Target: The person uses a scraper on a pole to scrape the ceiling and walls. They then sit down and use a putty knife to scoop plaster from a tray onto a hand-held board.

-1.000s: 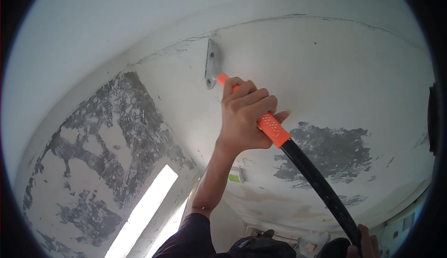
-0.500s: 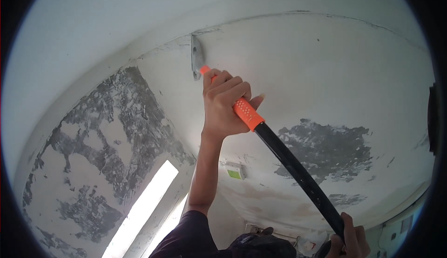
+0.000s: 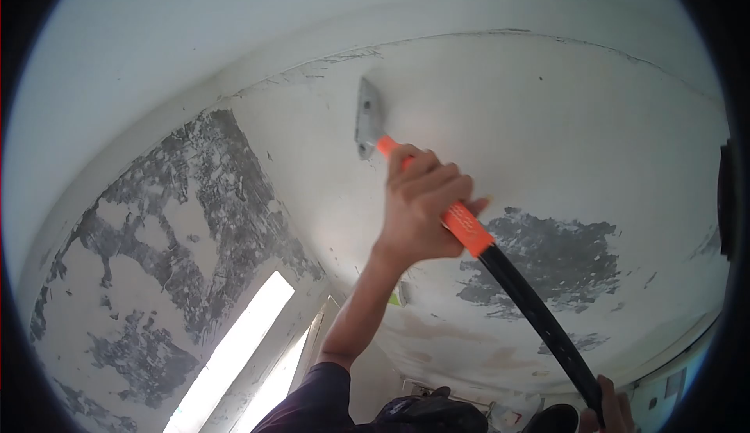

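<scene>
My left hand point(image 3: 426, 203) is wrapped round the orange grip point(image 3: 469, 231) of a long-handled scraper, close below its metal head. The grey scraper blade point(image 3: 368, 117) lies at or near the pale painted surface; whether it touches I cannot tell. From the grip the black handle point(image 3: 539, 320) slants down to the right. At the lower right edge my right hand point(image 3: 613, 409) closes round the handle's lower end, partly cut off by the frame.
A grey bare patch point(image 3: 547, 261) shows right of centre. Another surface at the left has large peeled patches point(image 3: 223, 175). Bright window openings point(image 3: 234, 347) are at the lower left. A small green-and-white fixture point(image 3: 398, 295) sits behind my left forearm. Dark headwear point(image 3: 430, 413) shows at the bottom.
The scraper's head and my left hand have moved right and down, away from the curved edge line. My right hand has shifted slightly right and down with the handle.
</scene>
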